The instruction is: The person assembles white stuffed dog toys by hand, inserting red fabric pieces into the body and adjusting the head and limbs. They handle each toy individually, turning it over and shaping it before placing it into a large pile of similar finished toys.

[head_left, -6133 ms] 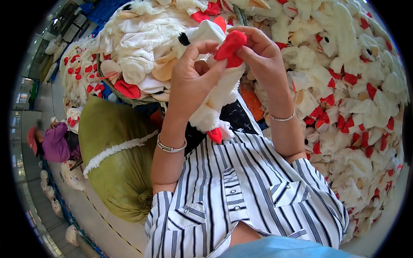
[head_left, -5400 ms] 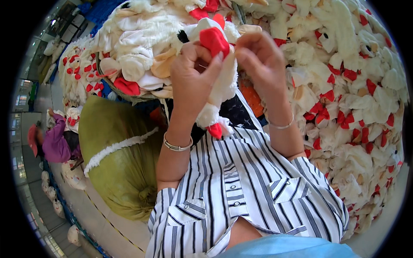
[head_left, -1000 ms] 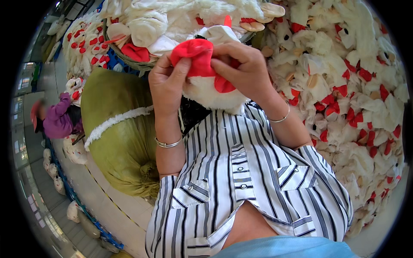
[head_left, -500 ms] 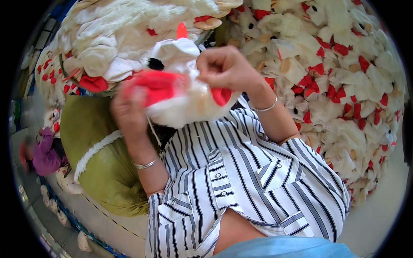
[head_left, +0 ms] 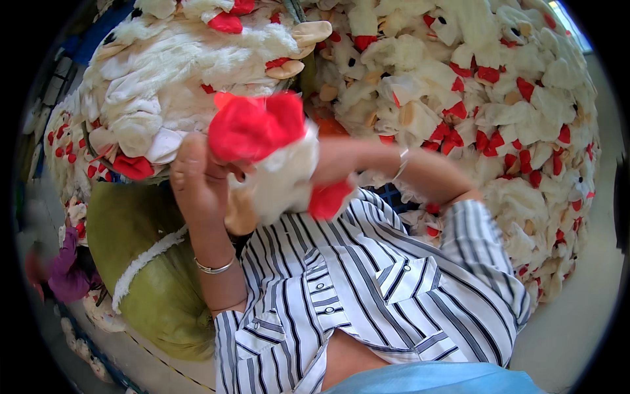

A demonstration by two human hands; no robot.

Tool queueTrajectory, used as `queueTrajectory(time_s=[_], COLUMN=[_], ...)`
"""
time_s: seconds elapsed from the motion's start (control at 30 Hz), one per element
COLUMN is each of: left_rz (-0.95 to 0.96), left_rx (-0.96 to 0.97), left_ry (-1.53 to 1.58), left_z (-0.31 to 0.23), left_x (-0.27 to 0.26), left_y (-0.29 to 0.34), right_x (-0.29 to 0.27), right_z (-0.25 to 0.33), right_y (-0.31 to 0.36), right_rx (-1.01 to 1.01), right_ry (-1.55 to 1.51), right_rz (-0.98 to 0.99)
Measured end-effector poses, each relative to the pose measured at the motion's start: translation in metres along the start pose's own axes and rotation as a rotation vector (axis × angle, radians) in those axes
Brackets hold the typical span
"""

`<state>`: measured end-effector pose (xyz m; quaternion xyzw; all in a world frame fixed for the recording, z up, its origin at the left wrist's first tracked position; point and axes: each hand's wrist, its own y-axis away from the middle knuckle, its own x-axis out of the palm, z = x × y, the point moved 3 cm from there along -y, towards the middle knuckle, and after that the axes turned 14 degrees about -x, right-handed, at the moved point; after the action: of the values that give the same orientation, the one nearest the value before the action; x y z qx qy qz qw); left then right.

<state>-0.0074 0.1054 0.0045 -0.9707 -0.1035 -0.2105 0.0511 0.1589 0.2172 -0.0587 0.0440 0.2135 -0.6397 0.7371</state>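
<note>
In front of my chest is an unstuffed plush toy skin, white and furry with red fabric lobes at its top and lower right and a beige part below. My left hand is closed on its left side, fingers curled at the red and white edge. My right hand reaches in from the right, blurred. The plush skin covers its fingers, so whether they lie inside or behind it is hidden.
A heap of white, red and beige plush skins rises at the right. Another pile lies ahead at the left. Beside my left arm stands a stuffed olive-green sack. A person in purple is at the far left.
The plush skin has turned, bringing red lobes to the top and more white fur into view. My right hand has moved down behind it, out of its visible pinch.
</note>
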Motion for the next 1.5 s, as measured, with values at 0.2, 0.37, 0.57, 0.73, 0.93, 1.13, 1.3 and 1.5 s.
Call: queueTrajectory(time_s=[0.2, 0.37, 0.57, 0.73, 0.93, 1.13, 1.3, 1.5], left_rz=[-0.284, -0.288, -0.197, -0.199, -0.246, -0.188, -0.199, -0.379], left_rx=[0.063, 0.034, -0.093, -0.167, -0.234, -0.303, -0.307, -0.208], left_ry=[0.078, 0.126, -0.081, -0.138, -0.057, -0.05, -0.022, 0.074], left_z=[-0.022, -0.007, -0.001, 0.011, 0.029, 0.047, 0.052, 0.059], left_x=[-0.076, -0.06, -0.024, -0.021, -0.03, -0.032, -0.043, -0.057], left_y=[0.037, 0.023, 0.015, 0.021, 0.023, 0.023, 0.027, 0.033], right_x=[-0.333, -0.378, -0.18, -0.13, -0.141, -0.143, -0.155, -0.09], right_z=[0.086, 0.123, -0.008, -0.038, -0.065, -0.079, -0.073, -0.026], right_y=[0.254, 0.25, -0.018, -0.097, -0.093, -0.076, -0.085, -0.086], right_rx=[0.447, 0.075, 0.192, 0.188, 0.242, 0.327, 0.456, 0.406], right_ry=[0.506, 1.174, 0.461, 0.865, 0.814, 0.934, 0.983, 0.609], right_rz=[-1.06, -1.305, -0.868, -0.688, -0.651, -0.84, -0.54, -0.238])
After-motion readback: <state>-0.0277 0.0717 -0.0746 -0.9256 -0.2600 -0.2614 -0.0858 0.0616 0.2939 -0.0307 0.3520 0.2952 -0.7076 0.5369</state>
